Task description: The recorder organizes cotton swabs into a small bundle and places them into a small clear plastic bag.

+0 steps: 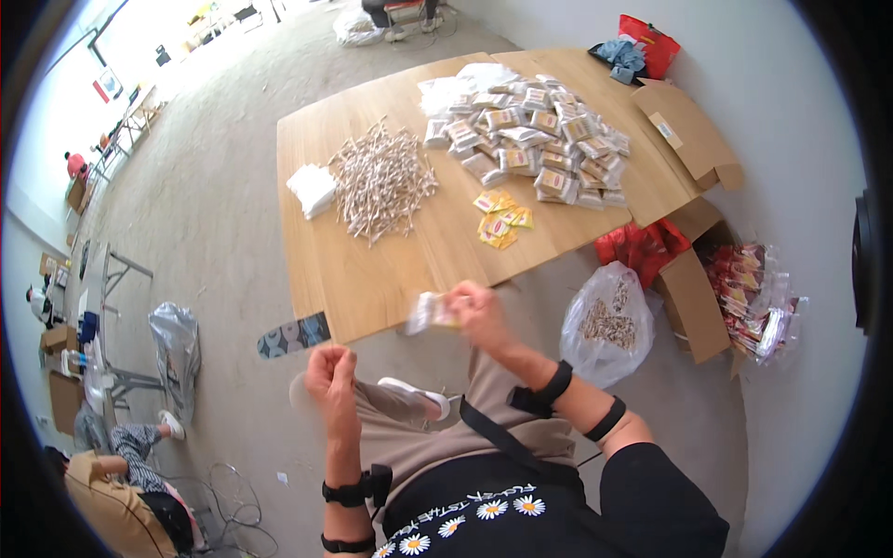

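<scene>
My right hand (479,316) is closed on a small clear plastic packet (426,314), blurred by motion, over the near edge of the wooden table (321,265). Lower and to the left, clear of the tabletop, my left hand (331,377) is curled into a fist; whether anything is inside it is hidden. A heap of cotton swabs (381,181) lies on the table's left half. Beside it rests a stack of white plastic bags (313,191). Several yellow cards (502,221) are scattered in front of a large pile of filled packets (535,139).
A patterned flat object (293,337) juts from the table's near left corner. Right of my legs stand a clear bag of swabs (609,325) and an open cardboard box (693,307) with red packages. Another person (130,502) sits at lower left, near cables.
</scene>
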A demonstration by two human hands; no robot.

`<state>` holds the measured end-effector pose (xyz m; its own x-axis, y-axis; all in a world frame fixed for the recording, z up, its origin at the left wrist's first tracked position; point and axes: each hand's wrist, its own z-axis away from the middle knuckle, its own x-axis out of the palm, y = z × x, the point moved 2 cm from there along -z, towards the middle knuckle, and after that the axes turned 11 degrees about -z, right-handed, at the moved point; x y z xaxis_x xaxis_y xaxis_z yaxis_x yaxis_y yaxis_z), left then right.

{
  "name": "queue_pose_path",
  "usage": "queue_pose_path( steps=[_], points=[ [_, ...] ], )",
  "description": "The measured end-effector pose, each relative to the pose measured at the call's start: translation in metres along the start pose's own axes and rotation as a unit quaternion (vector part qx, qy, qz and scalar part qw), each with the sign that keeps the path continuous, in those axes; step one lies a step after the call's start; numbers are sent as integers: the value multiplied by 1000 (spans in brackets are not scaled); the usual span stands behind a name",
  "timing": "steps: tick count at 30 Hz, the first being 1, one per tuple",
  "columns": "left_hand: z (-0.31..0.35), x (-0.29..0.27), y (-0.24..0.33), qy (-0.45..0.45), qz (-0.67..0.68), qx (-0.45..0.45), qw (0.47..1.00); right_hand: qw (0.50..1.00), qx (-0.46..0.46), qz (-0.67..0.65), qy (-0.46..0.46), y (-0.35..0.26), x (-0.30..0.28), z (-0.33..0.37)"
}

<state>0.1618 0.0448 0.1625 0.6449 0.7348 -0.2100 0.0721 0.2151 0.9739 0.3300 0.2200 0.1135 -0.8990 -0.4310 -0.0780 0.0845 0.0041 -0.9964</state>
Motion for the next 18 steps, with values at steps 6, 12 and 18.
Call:
queue_pose_path(
  steps=[6, 12, 18],
  points=[
    [6, -13, -12, -24, -38, -42, 998, 965, -18, 133, 226, 40, -134, -97],
    [0, 9, -2, -84, -41, -34, 995, 921, -54, 237, 305, 64, -261, -201],
    [4, 2, -3, -78, -54, -52, 994, 857, -109, 392, 316, 32, -184, -172]
  ],
)
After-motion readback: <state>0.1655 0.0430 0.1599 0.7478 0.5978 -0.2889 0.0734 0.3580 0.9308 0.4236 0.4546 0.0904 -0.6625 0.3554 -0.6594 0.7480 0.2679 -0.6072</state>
